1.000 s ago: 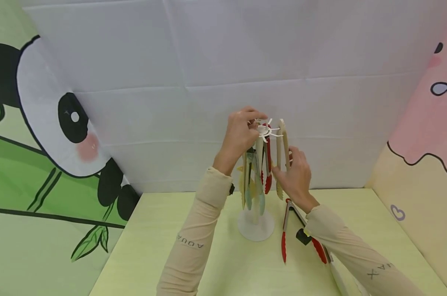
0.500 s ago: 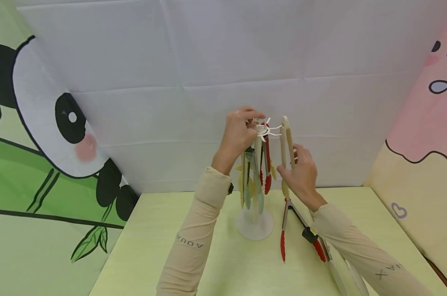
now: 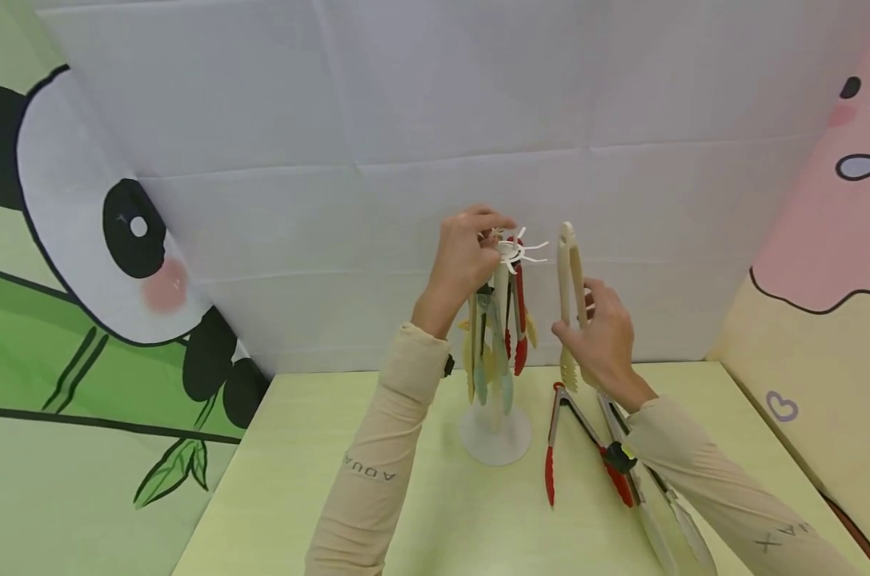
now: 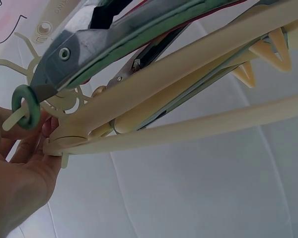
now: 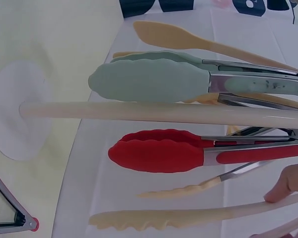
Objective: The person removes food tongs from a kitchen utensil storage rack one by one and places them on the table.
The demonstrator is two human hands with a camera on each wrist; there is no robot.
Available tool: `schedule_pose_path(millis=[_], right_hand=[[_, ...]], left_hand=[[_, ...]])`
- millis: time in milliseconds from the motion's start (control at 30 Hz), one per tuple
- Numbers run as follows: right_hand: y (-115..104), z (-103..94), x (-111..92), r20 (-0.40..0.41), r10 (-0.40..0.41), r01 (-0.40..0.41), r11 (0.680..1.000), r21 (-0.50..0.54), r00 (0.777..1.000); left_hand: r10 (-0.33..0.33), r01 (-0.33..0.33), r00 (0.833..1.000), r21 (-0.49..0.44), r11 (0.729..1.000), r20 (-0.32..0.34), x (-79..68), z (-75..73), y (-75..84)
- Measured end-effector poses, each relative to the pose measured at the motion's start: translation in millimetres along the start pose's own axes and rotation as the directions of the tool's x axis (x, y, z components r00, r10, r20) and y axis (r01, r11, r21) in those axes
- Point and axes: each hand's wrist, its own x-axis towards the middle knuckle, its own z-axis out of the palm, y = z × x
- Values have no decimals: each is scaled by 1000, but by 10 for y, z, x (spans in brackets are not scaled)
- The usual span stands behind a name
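Observation:
My left hand [image 3: 467,254] grips the top of a white rack [image 3: 498,442] with hooks radiating from a ring. Several utensils hang there, among them green-tipped tongs [image 4: 54,69] and red tongs [image 5: 159,151]. In the left wrist view the left fingers lie against the hooks, beside the looped end of the green tongs. To the right of the rack, apart from its hooks, my right hand [image 3: 602,340] holds beige tongs [image 3: 566,264] upright between thumb and fingers. Their scalloped tip [image 5: 134,220] points down at the table.
Red-tipped tongs [image 3: 554,436] lie spread on the table [image 3: 348,480], right of the rack's round base. Silver and pale tongs [image 3: 654,520] lie beside them, partly beneath my right forearm. A white cloth [image 3: 406,120] stands behind.
My right hand has moved right with the beige tongs, away from the rack's hooks, and the gap between them has grown. My left hand has kept its place on the rack's top.

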Motion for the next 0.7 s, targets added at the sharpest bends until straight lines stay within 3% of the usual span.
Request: schedule_pose_path(millis=[700], right_hand=[[137,-214,-38,66,-23,26,998,-48,998]], left_hand=[[2,-2,1000,17,1000,-2,-10,0,-25]])
